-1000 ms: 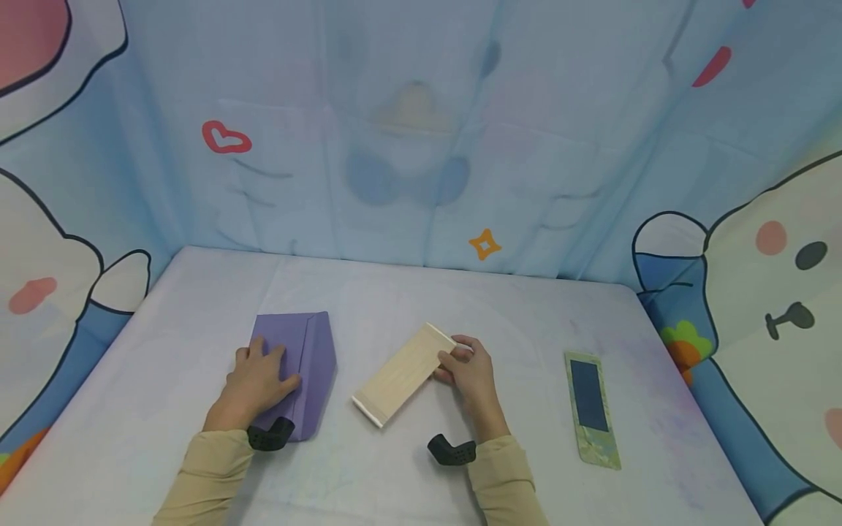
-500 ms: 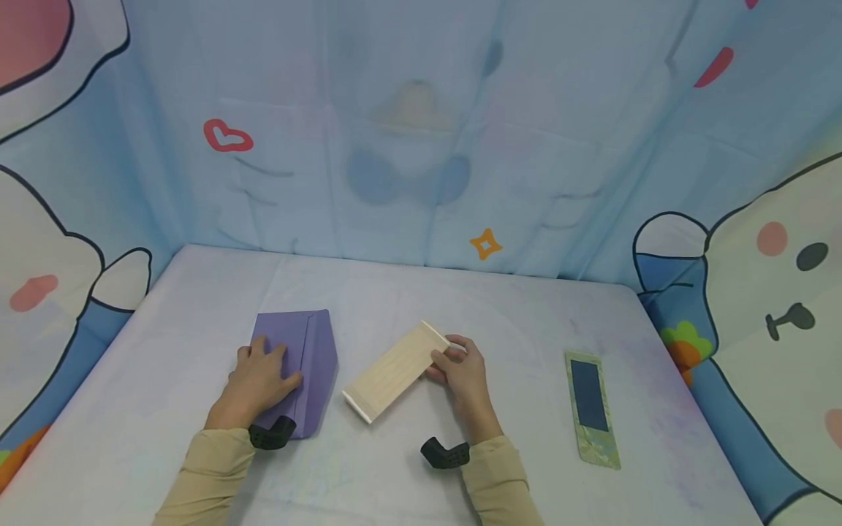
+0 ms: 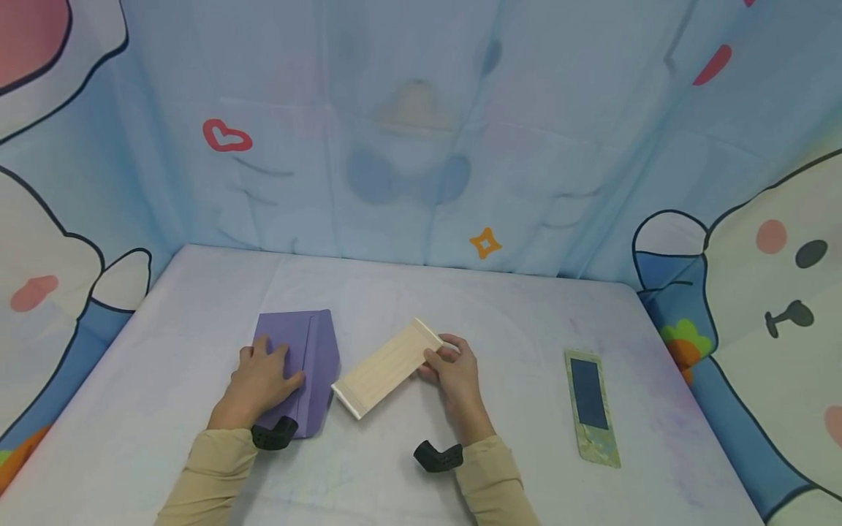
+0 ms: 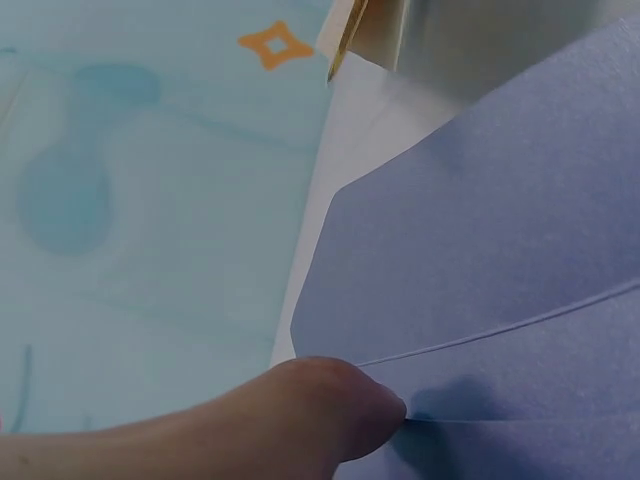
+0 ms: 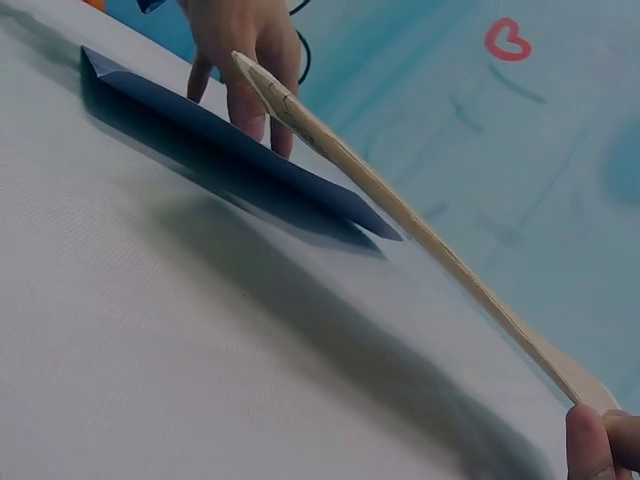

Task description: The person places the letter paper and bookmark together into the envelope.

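Note:
In the head view, a purple envelope [image 3: 318, 365] lies on the table with its flap spread to the right. My left hand [image 3: 255, 383] rests on it, fingers spread over the left part. In the left wrist view, the thumb [image 4: 330, 405] touches the paper by the fold lines. My right hand [image 3: 457, 383] pinches the right end of a thin, flat, pale wood-coloured rectangular piece [image 3: 388, 367] with whitish end edges. The piece is raised off the table and slanted, its far end close to the envelope flap. From the right wrist view it appears edge-on, above its shadow.
A green patterned card [image 3: 597, 447] with a dark blue panel lies at the right of the white table [image 3: 513, 314]. A blue cartoon-printed curtain [image 3: 408, 241] stands behind and beside the table. Each wrist carries a small black device [image 3: 438, 456].
My right hand has moved left, carrying the wood-coloured piece closer to the envelope flap. My left hand and the envelope have stayed practically in place.

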Available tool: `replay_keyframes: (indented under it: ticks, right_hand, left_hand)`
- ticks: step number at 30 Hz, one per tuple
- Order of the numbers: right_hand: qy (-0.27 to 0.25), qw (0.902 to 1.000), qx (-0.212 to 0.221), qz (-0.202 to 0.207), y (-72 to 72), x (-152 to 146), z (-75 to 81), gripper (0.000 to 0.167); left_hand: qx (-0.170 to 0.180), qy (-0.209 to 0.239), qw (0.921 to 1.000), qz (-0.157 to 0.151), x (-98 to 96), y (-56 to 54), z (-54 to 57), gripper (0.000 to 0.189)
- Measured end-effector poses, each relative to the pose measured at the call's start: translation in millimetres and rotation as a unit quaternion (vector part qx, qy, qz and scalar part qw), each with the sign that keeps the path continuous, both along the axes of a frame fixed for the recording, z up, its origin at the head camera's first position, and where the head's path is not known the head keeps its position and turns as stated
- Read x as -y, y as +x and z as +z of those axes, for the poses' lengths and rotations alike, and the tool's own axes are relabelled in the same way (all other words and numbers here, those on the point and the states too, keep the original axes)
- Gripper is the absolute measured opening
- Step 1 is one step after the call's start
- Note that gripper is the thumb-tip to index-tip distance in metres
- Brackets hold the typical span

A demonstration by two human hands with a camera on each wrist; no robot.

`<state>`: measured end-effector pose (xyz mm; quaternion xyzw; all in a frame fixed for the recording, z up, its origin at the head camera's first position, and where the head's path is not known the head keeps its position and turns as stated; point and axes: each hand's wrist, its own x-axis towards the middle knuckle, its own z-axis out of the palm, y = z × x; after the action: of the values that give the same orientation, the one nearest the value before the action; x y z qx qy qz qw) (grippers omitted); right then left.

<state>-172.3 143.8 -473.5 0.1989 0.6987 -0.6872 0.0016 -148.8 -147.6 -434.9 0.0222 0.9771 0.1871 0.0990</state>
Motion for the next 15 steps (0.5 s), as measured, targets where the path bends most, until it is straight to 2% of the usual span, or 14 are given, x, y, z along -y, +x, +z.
replay_keyframes:
  ticks: [7,15]
  right_hand:
    - [-0.007,1.0000,-0.003,0.004,1.7,6.4,0.2,0.049]
    - [-0.022,0.9996,-0.012,0.010,3.6,13.5,1.8,0.049]
  left_hand:
    - [-0.009,0.007,0.9999,-0.002,0.8,2.1,0.5,0.065]
    - [-0.014,-0.005,0.9999,-0.008,-0.6,1.3,-1.8,0.064]
